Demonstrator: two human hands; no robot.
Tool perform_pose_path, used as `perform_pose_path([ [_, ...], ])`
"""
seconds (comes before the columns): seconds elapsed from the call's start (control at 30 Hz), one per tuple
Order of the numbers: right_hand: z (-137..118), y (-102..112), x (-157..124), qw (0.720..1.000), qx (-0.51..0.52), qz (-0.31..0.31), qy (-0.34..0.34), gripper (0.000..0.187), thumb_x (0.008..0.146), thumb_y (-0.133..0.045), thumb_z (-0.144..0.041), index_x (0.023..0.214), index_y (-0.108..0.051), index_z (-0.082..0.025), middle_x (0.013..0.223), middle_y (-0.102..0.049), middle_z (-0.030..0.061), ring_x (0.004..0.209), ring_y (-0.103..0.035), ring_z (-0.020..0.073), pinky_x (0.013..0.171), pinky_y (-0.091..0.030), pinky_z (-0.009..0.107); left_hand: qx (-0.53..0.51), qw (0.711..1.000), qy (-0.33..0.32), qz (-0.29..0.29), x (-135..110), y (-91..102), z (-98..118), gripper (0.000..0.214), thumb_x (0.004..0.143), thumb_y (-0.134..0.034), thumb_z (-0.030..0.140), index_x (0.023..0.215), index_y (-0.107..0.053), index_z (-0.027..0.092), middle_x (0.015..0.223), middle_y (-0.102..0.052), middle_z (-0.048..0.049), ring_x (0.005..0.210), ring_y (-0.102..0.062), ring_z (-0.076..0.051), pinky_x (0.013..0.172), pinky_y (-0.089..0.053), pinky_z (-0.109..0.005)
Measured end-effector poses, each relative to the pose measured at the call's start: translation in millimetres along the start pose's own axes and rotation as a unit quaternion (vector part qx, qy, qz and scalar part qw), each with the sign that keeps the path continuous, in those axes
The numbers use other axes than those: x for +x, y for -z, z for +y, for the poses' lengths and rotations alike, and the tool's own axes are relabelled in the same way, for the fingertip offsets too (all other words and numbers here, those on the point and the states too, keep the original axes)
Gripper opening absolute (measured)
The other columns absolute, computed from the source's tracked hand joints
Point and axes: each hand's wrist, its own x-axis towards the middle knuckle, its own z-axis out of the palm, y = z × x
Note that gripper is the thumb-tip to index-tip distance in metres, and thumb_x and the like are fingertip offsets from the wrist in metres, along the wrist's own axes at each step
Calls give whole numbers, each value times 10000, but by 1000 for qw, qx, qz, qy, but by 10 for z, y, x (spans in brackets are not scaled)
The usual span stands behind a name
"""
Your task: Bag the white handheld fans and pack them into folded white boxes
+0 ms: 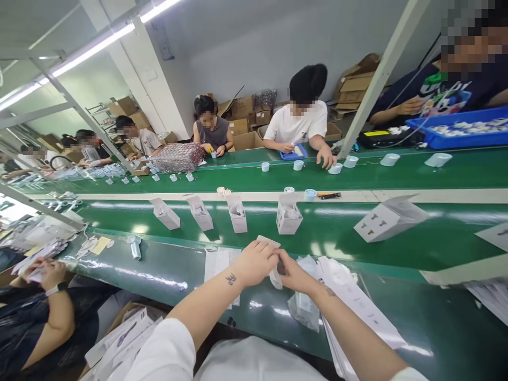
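My left hand [254, 263] and my right hand [292, 273] meet over the near edge of the green bench [159, 264]. Both are closed on a small white folded packet [273, 259], the left pinching its top, the right gripping its lower side. Just under my right hand lie clear plastic bags [304, 307] and a fanned stack of white printed sheets [357, 307]. A paper sheet [216, 264] lies flat beneath my left wrist.
Several open white boxes [288, 217] stand on the green conveyor belt [357, 233], with a larger one [387, 219] to the right. Small white cups [335, 168] dot the far belt. Co-workers sit opposite; another person's arm [51, 312] is at my left.
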Motion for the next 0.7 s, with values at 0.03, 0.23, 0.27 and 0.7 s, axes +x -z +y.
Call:
perform_pose_path([
  [0.03,5,-16,14,1000,-15,-4,-6,505,791,-664,-320,1193,-370,-235,1255,-495,98,1151,-535,255,925,-513,434,-2,1000,11,7,-48,-53,2,296,913,-456,144,1167,-593,79,1221,-600,-173,1210,-503,-272,999,-390,-401],
  [0.23,22,-164,172,992,-102,20,-72,562,698,-702,-300,1136,-357,-236,1232,-510,97,1066,-598,262,964,-488,482,2,991,69,-115,-219,-217,-71,363,861,-555,253,1188,-604,101,1186,-637,-191,1165,-532,-328,1100,-189,-666],
  [0.27,-4,-193,205,991,-107,28,-74,542,698,-698,-309,1118,-363,-234,1231,-513,96,1060,-603,259,967,-489,476,4,987,85,-139,-230,-211,-100,377,838,-595,286,1165,-617,100,1155,-646,-194,1144,-537,-341,1089,-175,-696],
  [0.7,-1145,-932,936,990,-102,-73,-65,783,801,-630,-486,1465,-266,-285,1589,-234,131,1301,-499,345,969,-537,453,-91,950,300,19,-1696,30,-748,166,860,-561,237,916,-718,247,994,-648,-91,1073,-525,-312,951,-408,-559],
])
